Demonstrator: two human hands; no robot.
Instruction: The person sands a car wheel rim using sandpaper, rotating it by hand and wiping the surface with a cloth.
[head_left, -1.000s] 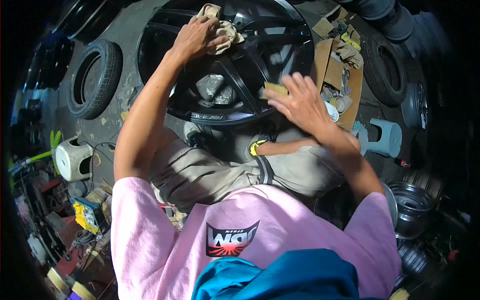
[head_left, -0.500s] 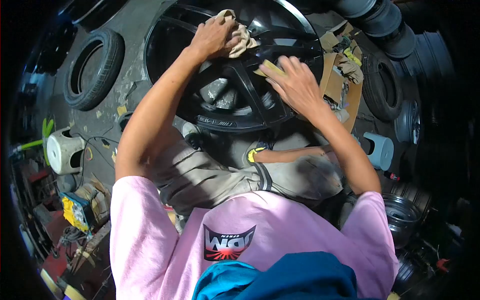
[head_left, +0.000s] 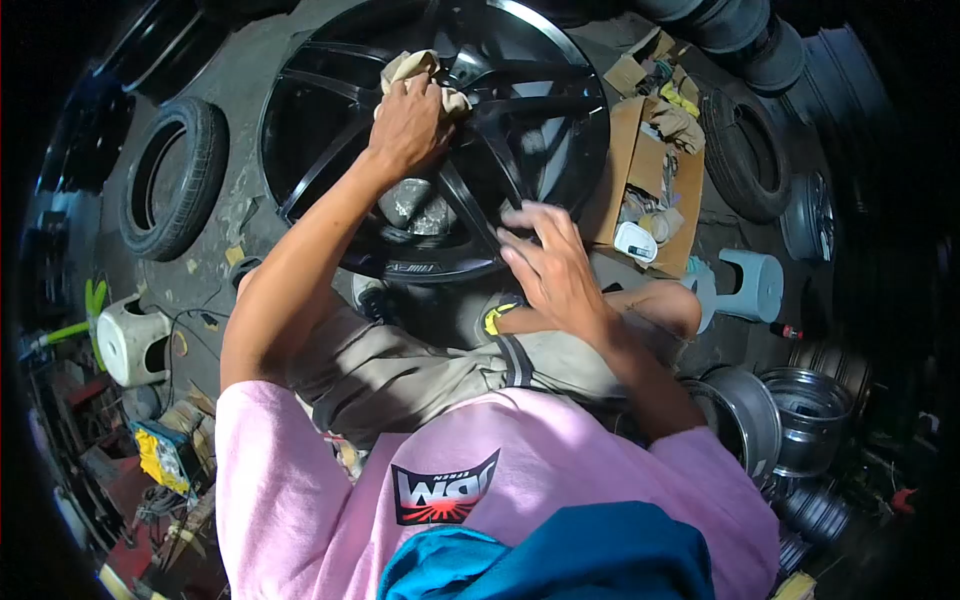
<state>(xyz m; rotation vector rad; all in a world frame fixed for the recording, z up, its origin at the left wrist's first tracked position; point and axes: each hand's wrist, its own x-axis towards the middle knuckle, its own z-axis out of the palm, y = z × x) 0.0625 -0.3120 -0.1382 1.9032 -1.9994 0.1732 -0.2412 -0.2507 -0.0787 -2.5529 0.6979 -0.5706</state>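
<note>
Near edge: teal cloth point(head_left: 560, 555) bunched over the pink shirt point(head_left: 330, 500), dark printed logo point(head_left: 445, 490) on the chest. Next out, grey trousers point(head_left: 400, 380), legs folded, yellow-and-dark shoe point(head_left: 497, 316) near middle.

Right hand point(head_left: 555, 265) is over the near right part of the black wheel point(head_left: 330, 190), fingers parted and half bent, a bit blurred. It was farther up the wheel with a yellow pad half a second ago; now it's nearer the person and the pad is out of sight. Can't tell if it's still held, or if the fingertips touch the wheel.

Left hand point(head_left: 405, 125) is farther out, still by the wheel's middle, fingers closed on a crumpled beige cloth point(head_left: 408, 68) pressed to the spokes. Wheel lies in front of the person, lettering on its near rim; it sits a bit left and nearer in view than before, but the surroundings shifted too.

Right of wheel: open cardboard box point(head_left: 683, 225) with odds and ends; white lidded tub point(head_left: 635, 242) at its near end shows now, was behind the hand. Blue-grey stool point(head_left: 757, 287) near right of box, white stool point(head_left: 128, 342) at left. Loose tyre point(head_left: 198, 190) on floor left, another tyre point(head_left: 722, 165) right past the box. Stacked rims point(head_left: 775, 55) far right.
</note>
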